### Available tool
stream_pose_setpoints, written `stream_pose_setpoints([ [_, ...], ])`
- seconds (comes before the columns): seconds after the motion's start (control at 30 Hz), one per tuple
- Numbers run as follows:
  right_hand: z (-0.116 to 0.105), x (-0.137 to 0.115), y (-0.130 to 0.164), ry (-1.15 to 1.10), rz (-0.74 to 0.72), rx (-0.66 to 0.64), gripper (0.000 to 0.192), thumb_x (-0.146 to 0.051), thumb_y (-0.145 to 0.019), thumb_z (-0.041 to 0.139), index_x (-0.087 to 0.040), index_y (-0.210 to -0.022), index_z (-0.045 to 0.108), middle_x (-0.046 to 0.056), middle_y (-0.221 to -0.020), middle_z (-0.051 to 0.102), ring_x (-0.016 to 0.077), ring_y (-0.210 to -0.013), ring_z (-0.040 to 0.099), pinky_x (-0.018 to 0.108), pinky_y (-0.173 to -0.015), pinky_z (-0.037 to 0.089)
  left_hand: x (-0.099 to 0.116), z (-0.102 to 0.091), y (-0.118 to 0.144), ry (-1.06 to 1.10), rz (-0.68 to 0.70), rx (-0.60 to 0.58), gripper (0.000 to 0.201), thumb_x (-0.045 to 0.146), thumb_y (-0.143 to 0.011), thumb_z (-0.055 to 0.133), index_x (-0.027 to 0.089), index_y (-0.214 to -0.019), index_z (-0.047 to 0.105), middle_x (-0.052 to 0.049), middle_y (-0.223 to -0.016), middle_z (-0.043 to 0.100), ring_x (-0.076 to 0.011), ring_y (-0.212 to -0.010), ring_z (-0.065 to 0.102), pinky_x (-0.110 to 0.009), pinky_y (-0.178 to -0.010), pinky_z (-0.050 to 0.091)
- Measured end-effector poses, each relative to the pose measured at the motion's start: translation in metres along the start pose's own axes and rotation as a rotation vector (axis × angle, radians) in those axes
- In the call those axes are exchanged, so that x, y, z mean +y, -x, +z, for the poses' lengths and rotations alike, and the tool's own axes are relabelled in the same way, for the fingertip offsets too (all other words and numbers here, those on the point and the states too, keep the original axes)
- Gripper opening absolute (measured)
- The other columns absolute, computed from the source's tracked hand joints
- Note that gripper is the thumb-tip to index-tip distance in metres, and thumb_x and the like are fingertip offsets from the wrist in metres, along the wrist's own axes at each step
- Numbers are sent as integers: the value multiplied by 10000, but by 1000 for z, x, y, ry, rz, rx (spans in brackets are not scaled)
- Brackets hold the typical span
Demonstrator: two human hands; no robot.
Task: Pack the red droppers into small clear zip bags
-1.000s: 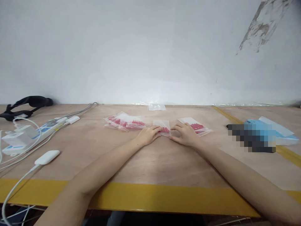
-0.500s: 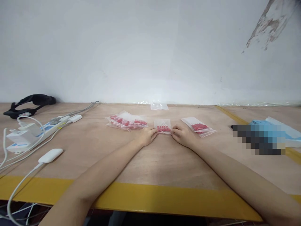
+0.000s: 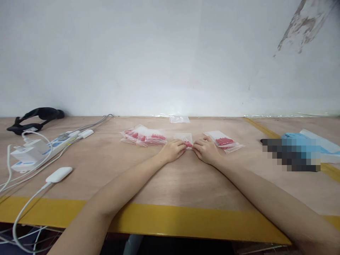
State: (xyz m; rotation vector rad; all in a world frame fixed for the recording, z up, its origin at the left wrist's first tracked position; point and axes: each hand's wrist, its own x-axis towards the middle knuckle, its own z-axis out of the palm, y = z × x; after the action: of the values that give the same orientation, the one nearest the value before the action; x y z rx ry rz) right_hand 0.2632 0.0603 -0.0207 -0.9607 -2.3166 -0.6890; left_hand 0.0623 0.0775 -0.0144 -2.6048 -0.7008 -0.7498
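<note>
In the middle of the table lies a small clear plastic bag (image 3: 183, 137) with red pieces in it. My left hand (image 3: 174, 150) is closed at the bag's near edge, its fingers covering the left part of the red pieces. Close by on the right, my right hand (image 3: 205, 149) grips the near right corner with fingers and thumb together. To the left, several similar filled bags (image 3: 143, 136) overlap in a spread pile. Beyond my right hand is another small stack of filled bags (image 3: 224, 141).
An empty-looking flat bag (image 3: 179, 119) lies by the wall. On the left are a power strip (image 3: 57, 143) with plugs, a white cabled device (image 3: 58, 174) and a black strap (image 3: 39, 113). A blue packet (image 3: 300, 140) and a blurred-out dark object (image 3: 289, 156) lie at right.
My left hand has slid right along the bag's near edge, towards my right hand, and now covers part of the red pieces. My right hand has shifted only slightly.
</note>
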Motion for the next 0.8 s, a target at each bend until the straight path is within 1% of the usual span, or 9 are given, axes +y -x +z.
stream_pose_setpoints([
  [0.13, 1, -1, 0, 9, 9, 2, 200, -218, -838, 446, -169, -797, 636, 45, -781, 637, 149, -739, 534, 307, -745, 292, 2, 14, -13, -23, 45, 3, 138, 176, -834, 484, 145, -862, 615, -50, -907, 637, -171, -865, 574, -290, -792, 459],
  [0.23, 2, -2, 0, 2, 22, 6, 191, -201, -829, 450, -167, -804, 636, 47, -782, 637, 152, -745, 533, 303, -744, 295, 2, 19, -18, -46, 67, 8, 144, 160, -821, 476, 134, -815, 617, -63, -858, 637, -181, -842, 580, -306, -785, 458],
  [0.4, 1, -3, 0, -4, 21, 6, 198, -189, -832, 439, -167, -807, 634, 50, -768, 631, 153, -747, 526, 308, -761, 285, 1, 17, -18, -67, 117, 7, 167, 171, -834, 454, 133, -796, 612, -62, -837, 631, -181, -850, 575, -303, -787, 449],
  [0.57, 0, -4, -1, 22, 20, 10, 215, -190, -835, 428, -159, -760, 626, 48, -733, 617, 145, -708, 505, 317, -749, 266, 1, 15, -18, -72, 145, 15, 179, 163, -836, 452, 137, -747, 605, -52, -789, 628, -171, -827, 576, -290, -760, 455],
  [0.7, -1, -2, 0, 30, 28, 43, 224, -207, -850, 414, -159, -774, 620, 46, -758, 622, 137, -696, 498, 323, -759, 256, 0, 14, -15, -77, 115, 64, 187, 189, -861, 438, 147, -805, 612, -54, -855, 640, -162, -843, 585, -293, -776, 463],
  [0.8, 1, 1, 1, 19, 32, 71, 204, -211, -847, 425, -168, -785, 615, 39, -778, 627, 139, -726, 507, 325, -772, 250, -2, 13, -10, -83, 75, 112, 202, 198, -878, 424, 149, -829, 615, -53, -877, 649, -157, -818, 598, -295, -758, 479],
])
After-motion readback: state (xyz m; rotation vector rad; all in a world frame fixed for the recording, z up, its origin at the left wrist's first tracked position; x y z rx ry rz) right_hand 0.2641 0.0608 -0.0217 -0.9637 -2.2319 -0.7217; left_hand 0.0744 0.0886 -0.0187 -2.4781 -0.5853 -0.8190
